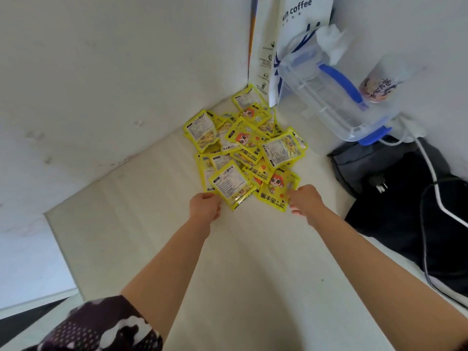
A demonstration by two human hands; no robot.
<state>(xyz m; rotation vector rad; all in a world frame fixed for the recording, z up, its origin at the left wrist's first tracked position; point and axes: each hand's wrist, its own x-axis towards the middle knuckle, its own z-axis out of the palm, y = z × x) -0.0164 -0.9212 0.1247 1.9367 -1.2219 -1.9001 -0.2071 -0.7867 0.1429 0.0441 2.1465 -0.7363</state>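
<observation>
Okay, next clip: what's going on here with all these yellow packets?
A person is reaching with both bare hands into a pile of yellow hand-warmer packets heaped in the corner of a white surface. The left hand meets the near edge of a label-side-up packet, and the right hand meets a cartoon-face packet. Whether either hand actually grips is unclear. Nothing looks lifted yet. A clear blue-trimmed container stands beside the pile.

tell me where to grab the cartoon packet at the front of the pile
Pinch the near right corner of the cartoon packet, coming from the right. It lies flat with that corner out on the bare surface beside the right hand, while its far edge is tucked among other packets.
</observation>
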